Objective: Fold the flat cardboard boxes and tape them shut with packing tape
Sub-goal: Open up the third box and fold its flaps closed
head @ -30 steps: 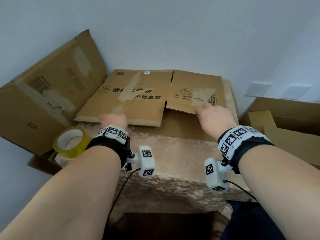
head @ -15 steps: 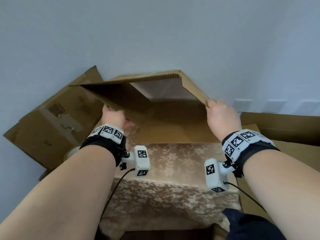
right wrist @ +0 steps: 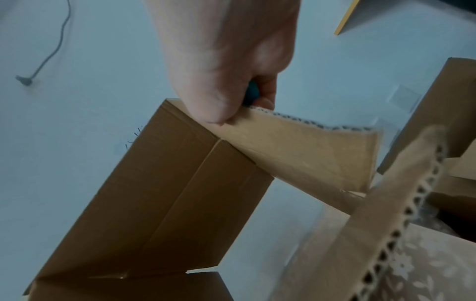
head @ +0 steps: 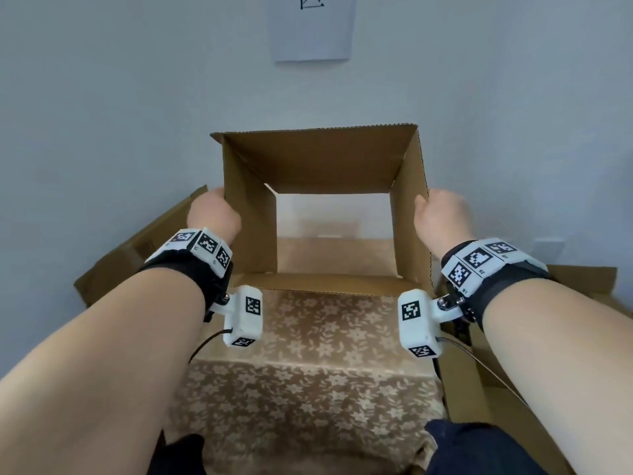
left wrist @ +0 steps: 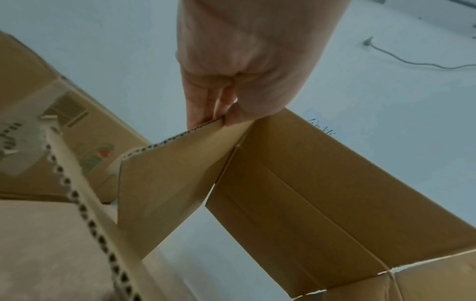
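A brown cardboard box point(head: 318, 159) is held up above the table, squared open into a tube, so I look straight through it to the wall. My left hand point(head: 212, 214) grips its left side flap; the left wrist view shows the hand point(left wrist: 221, 116) pinching the flap's point(left wrist: 165, 173) corrugated edge. My right hand point(head: 440, 217) grips the right side flap; in the right wrist view the hand point(right wrist: 231, 110) pinches that flap point(right wrist: 296, 152) at its top corner. The box's lower flap point(head: 322, 282) lies near the table's far edge. No tape roll is in view.
A floral-patterned cloth point(head: 308, 371) covers the table below the box. A large taped carton point(head: 137, 252) leans at the left behind my left arm. More open cardboard point(head: 582, 286) stands at the right. A paper sheet point(head: 311, 25) hangs on the wall.
The box went from lying flat on the table to being lifted and spread open into a square tube, both hands rising with it. The view tilted up and the tape roll left the frame.
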Action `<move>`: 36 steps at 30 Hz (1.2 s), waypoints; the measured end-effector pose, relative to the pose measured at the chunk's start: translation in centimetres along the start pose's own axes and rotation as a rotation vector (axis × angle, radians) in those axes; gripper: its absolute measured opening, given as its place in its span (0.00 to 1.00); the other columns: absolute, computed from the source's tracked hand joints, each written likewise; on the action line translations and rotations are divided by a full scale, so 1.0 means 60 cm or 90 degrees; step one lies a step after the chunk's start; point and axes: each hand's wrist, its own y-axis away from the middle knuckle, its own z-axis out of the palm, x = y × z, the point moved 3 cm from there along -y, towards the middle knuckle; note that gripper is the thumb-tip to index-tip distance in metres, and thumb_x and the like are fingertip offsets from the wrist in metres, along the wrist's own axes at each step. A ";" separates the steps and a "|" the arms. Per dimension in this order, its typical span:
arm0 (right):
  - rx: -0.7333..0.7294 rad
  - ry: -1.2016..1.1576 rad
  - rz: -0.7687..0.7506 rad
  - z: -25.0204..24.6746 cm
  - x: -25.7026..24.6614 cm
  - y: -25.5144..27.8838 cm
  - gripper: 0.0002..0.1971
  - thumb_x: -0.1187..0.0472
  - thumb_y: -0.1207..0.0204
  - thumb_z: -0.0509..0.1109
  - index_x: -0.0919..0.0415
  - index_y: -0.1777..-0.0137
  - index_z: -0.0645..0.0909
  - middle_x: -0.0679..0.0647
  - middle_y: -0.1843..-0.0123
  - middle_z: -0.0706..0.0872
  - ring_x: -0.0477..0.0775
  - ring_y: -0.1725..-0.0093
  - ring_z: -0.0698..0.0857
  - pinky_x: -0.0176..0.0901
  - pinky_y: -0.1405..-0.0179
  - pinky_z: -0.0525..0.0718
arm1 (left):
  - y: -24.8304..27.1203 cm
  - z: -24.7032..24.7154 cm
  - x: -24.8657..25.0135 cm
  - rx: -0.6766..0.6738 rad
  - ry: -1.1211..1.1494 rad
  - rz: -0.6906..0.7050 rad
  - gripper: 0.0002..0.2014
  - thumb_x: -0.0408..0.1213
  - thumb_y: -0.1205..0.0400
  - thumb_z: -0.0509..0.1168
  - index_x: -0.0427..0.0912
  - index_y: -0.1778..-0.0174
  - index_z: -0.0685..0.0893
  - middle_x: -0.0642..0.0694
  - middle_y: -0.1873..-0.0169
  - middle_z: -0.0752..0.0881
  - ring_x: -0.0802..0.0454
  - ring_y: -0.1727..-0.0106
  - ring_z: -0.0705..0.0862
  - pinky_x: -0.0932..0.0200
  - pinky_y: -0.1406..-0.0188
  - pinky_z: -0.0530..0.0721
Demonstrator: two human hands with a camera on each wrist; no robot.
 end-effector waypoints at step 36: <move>-0.191 0.049 -0.060 0.054 -0.041 -0.003 0.32 0.31 0.24 0.59 0.64 0.59 0.82 0.59 0.62 0.84 0.60 0.59 0.85 0.46 0.63 0.79 | 0.081 0.105 -0.022 -0.689 -0.326 0.201 0.57 0.59 0.37 0.79 0.65 0.18 0.48 0.55 0.17 0.38 0.49 0.16 0.42 0.42 0.18 0.48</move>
